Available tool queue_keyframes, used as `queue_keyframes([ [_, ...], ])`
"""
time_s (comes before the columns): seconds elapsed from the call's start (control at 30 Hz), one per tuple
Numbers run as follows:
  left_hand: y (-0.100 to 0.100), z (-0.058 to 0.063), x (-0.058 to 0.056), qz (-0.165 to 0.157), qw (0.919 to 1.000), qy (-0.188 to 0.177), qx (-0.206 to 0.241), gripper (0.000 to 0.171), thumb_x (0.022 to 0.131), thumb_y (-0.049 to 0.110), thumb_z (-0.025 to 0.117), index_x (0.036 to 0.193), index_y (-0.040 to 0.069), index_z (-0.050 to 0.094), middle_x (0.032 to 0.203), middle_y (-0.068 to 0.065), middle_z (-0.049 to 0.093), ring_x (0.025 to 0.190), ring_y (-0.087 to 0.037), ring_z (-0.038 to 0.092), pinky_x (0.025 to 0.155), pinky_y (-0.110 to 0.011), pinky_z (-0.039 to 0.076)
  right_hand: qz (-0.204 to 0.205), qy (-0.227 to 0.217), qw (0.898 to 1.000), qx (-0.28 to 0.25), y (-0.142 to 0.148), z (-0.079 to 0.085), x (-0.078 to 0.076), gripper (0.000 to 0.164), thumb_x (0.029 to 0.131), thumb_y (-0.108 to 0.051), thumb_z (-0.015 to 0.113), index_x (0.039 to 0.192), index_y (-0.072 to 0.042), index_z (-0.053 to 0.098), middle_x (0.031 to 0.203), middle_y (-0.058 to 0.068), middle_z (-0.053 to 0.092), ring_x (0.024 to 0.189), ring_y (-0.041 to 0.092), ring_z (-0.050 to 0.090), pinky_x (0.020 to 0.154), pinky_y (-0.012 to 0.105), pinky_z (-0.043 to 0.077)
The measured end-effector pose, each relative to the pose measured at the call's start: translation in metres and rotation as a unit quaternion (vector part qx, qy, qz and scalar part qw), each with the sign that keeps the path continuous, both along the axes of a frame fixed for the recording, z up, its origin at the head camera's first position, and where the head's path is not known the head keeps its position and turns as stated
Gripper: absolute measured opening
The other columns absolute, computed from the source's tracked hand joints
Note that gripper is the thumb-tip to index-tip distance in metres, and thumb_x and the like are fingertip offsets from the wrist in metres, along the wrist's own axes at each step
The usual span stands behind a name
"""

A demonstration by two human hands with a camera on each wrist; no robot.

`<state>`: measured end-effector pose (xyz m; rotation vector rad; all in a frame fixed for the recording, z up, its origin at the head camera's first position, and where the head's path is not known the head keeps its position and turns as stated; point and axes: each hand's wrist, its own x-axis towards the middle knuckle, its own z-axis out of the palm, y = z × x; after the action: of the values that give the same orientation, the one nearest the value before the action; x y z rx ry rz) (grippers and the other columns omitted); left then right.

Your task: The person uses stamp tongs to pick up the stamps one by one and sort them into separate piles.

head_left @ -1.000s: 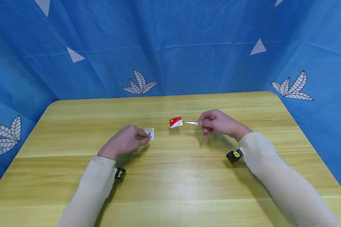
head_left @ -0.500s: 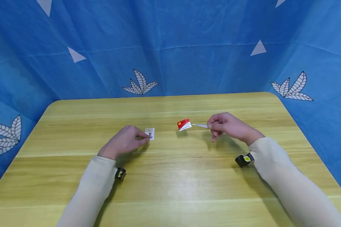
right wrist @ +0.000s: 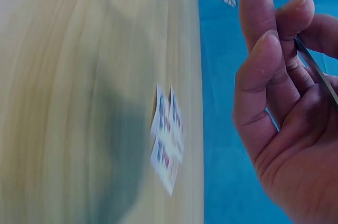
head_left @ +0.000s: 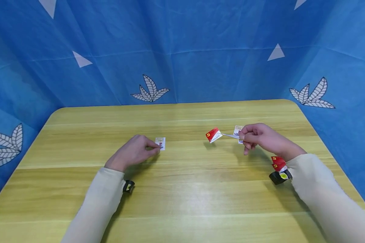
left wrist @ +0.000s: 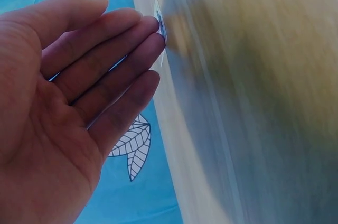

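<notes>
In the head view my right hand (head_left: 260, 138) pinches slim metal tweezers (head_left: 231, 136) between thumb and fingers. At their tip a small red-and-white stamp (head_left: 213, 135) with a yellow emblem hangs tilted, its shadow on the table below. The right wrist view shows the tweezers (right wrist: 318, 73) running across the palm. My left hand (head_left: 135, 152) rests its fingertips on a small pale stamp (head_left: 160, 140) lying on the table at centre left. In the left wrist view those fingers (left wrist: 113, 60) are extended, touching the stamp (left wrist: 160, 20) at its edge.
Behind the right fingers lies another pale stamp (head_left: 238, 129), partly covered. Red stamps (head_left: 278, 163) lie by the right wrist, partly hidden by its black camera (head_left: 279, 178). A blue patterned cloth (head_left: 200, 60) hangs behind the wooden table (head_left: 182, 202).
My right hand has moved to the right with the tweezers and the red-and-white stamp, which has tilted more. The pale stamp and red stamps have come into view there. My left hand stays put.
</notes>
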<state>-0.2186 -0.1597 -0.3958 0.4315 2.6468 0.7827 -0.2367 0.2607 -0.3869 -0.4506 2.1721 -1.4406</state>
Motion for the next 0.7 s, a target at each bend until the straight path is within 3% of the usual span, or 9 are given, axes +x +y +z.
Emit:
queue_keyframes([
  [0.23, 0.002, 0.001, -0.001, -0.001, 1.0, 0.003, -0.001, 0.023, 0.096, 0.02, 0.065, 0.113, 0.008, 0.075, 0.102, -0.006, 0.068, 0.051, -0.014, 0.044, 0.052, -0.033, 0.04, -0.022, -0.003, 1.0, 0.018, 0.018, 0.0, 0.007, 0.023, 0.104, -0.01, 0.044, 0.104, 0.013, 0.048, 0.074, 0.016, 0.051, 0.074, 0.034, 0.068, 0.072, 0.04, 0.053],
  [0.7, 0.0, -0.001, 0.0, -0.003, 1.0, 0.006, -0.002, 0.022, 0.095, 0.019, 0.066, 0.112, 0.009, 0.076, 0.103, -0.006, 0.069, 0.05, -0.013, 0.041, 0.05, -0.031, 0.038, -0.022, 0.006, 1.0, -0.002, 0.037, 0.0, 0.018, 0.024, 0.104, -0.009, 0.043, 0.103, 0.015, 0.047, 0.074, 0.017, 0.054, 0.074, 0.038, 0.067, 0.074, 0.04, 0.054],
])
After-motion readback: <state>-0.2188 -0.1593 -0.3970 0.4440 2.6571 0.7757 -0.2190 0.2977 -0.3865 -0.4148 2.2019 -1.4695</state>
